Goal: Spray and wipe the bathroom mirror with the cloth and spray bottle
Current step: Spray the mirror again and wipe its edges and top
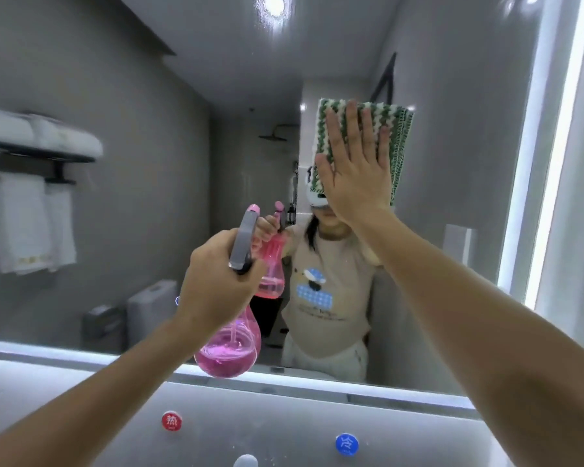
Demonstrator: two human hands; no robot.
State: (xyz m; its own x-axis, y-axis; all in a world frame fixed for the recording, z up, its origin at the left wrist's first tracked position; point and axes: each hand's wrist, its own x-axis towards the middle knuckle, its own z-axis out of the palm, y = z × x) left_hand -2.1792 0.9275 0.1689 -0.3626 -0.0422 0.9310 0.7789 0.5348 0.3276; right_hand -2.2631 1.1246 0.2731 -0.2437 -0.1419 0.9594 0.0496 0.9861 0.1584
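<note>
Hands (353,170) flat on cloth (397,143), fingers straight.

Cloth (398,143) centre under hand (354,173)

We face the mirror (149,146). Our right hand (354,173) lies flat on the cloth (398,146), against the glass, upper right. Our left hand (216,281) holds the bottle (230,352) before the mirror, lower and to the left. Below the mirror's bottom edge sit two round markers (172,421), side by side.
</note>
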